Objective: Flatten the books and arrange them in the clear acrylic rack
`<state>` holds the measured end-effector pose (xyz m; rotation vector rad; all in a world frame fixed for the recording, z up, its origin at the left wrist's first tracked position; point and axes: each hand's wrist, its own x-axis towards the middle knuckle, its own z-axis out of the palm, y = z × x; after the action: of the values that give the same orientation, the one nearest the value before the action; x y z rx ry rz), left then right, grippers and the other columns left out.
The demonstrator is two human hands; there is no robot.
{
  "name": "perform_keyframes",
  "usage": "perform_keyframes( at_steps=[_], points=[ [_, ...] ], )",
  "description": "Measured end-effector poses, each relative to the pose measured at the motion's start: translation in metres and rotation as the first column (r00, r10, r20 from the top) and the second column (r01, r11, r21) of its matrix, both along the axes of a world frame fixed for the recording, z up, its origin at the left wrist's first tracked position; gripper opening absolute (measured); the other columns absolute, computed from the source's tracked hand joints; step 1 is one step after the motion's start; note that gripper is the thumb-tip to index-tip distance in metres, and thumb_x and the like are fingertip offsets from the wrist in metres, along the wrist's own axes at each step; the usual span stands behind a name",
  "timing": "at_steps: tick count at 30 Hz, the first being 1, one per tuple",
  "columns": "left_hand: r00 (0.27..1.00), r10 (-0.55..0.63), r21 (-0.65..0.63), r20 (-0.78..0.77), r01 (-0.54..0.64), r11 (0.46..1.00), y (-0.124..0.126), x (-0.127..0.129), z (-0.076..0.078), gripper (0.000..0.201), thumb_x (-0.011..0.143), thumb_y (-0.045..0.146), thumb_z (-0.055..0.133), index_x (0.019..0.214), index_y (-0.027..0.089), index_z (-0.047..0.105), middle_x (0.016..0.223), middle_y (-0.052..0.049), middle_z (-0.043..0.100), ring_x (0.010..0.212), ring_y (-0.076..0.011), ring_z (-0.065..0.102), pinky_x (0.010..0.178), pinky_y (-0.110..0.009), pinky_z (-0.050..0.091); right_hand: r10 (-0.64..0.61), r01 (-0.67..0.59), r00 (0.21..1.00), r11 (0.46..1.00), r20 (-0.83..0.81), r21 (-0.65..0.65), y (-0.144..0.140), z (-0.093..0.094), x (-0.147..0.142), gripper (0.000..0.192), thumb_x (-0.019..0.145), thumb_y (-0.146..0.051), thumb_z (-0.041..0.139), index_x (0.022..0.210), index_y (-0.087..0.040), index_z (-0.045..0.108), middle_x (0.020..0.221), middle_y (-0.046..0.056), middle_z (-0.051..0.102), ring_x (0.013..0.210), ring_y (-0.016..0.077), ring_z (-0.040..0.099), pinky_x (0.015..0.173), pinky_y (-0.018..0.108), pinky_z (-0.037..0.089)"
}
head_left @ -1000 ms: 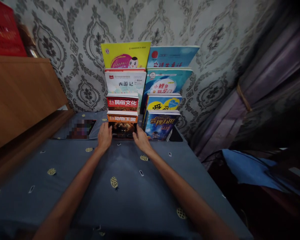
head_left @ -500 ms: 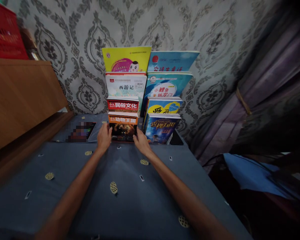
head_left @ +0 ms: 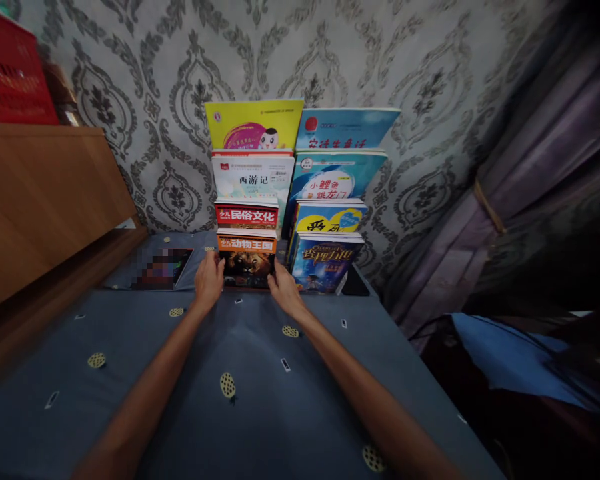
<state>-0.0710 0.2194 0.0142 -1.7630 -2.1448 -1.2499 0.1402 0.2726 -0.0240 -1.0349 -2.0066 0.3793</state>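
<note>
A book with an orange title band and a lion on its cover stands at the front of the left row of books. My left hand presses its left edge and my right hand its right edge, so the book is held between them. Behind it rise a red-banded book, a white book and a tall yellow book. Beside my right hand, a dark blue book fronts the right row. How far the fingers reach behind the lion book is hidden.
Blue-covered books and a yellow-and-blue book stand in the right row, against the patterned wall. A dark flat object lies right of them. A blurred-out item lies left on the blue cloth. A wooden cabinet borders the left.
The whole view has shifted slightly, so everything sits a little lower. My hands stay at the sides of the lion book, with no clear movement of the books.
</note>
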Motion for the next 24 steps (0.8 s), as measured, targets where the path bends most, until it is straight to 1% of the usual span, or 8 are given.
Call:
perform_keyframes(
  at_steps=[3,8,12,15,18,20,24],
  points=[
    [1.0,-0.005,0.007,0.013,0.005,1.0,0.0,0.0,0.0,0.018,0.097,0.029,0.043,0.108,0.019,0.052,0.103,-0.01,0.069,0.098,-0.0254,0.065,0.084,-0.036,0.048,0.019,-0.019,1.0,1.0,0.008,-0.001,0.0,0.001,0.001,0.06,0.093,-0.025,0.042,0.148,-0.002,0.041,0.143,0.024,0.055,0.133,0.0312,0.053,0.113,0.049,0.041],
    [1.0,-0.025,0.045,0.016,0.024,0.999,0.002,-0.002,-0.002,0.017,0.097,0.03,0.043,0.105,0.019,0.053,0.098,-0.01,0.069,0.094,-0.0254,0.066,0.082,-0.036,0.049,0.015,-0.015,1.0,1.0,-0.004,-0.002,0.002,-0.001,0.001,0.059,0.093,-0.024,0.042,0.149,-0.005,0.041,0.143,0.022,0.056,0.133,0.0298,0.053,0.114,0.05,0.04],
    [0.998,-0.068,0.1,0.012,0.067,0.993,0.002,-0.004,-0.005,0.014,0.096,0.03,0.044,0.101,0.02,0.052,0.093,-0.008,0.068,0.09,-0.0242,0.066,0.079,-0.035,0.049,-0.004,0.004,0.999,1.0,-0.036,0.024,0.003,-0.006,0.001,0.057,0.092,-0.024,0.043,0.147,-0.01,0.045,0.141,0.018,0.058,0.132,0.0296,0.054,0.113,0.05,0.042],
    [0.995,-0.098,0.141,0.003,0.097,0.985,0.0,-0.005,-0.005,0.013,0.095,0.03,0.044,0.099,0.021,0.052,0.089,-0.006,0.065,0.085,-0.0234,0.065,0.077,-0.034,0.049,-0.02,0.022,0.998,0.999,-0.054,0.03,0.004,-0.008,0.0,0.055,0.092,-0.025,0.043,0.145,-0.011,0.048,0.141,0.018,0.059,0.132,0.03,0.055,0.113,0.051,0.042],
    [0.993,-0.119,0.168,-0.017,0.121,0.978,-0.002,-0.005,-0.004,0.015,0.095,0.031,0.043,0.099,0.02,0.052,0.086,-0.005,0.062,0.082,-0.0227,0.062,0.077,-0.035,0.049,-0.024,0.026,0.998,0.999,-0.065,0.025,0.003,-0.009,0.0,0.054,0.092,-0.027,0.044,0.144,-0.012,0.049,0.141,0.017,0.059,0.132,0.0291,0.055,0.113,0.049,0.042],
    [0.991,-0.126,0.186,-0.032,0.13,0.974,-0.004,-0.005,-0.002,0.016,0.095,0.031,0.043,0.102,0.02,0.053,0.089,-0.006,0.062,0.086,-0.0227,0.061,0.08,-0.036,0.049,-0.033,0.034,0.997,0.999,-0.068,0.018,0.002,-0.01,0.0,0.054,0.092,-0.028,0.045,0.143,-0.011,0.05,0.141,0.018,0.059,0.133,0.0293,0.054,0.113,0.049,0.042],
    [0.991,-0.116,0.18,-0.066,0.126,0.976,-0.01,-0.003,-0.002,0.026,0.094,0.028,0.044,0.116,0.018,0.053,0.105,-0.01,0.062,0.101,-0.0251,0.06,0.089,-0.039,0.049,-0.046,0.047,0.996,0.999,-0.075,0.013,-0.003,-0.01,-0.001,0.055,0.091,-0.028,0.045,0.144,-0.012,0.049,0.141,0.017,0.059,0.132,0.0296,0.055,0.113,0.051,0.041]
  ],
)
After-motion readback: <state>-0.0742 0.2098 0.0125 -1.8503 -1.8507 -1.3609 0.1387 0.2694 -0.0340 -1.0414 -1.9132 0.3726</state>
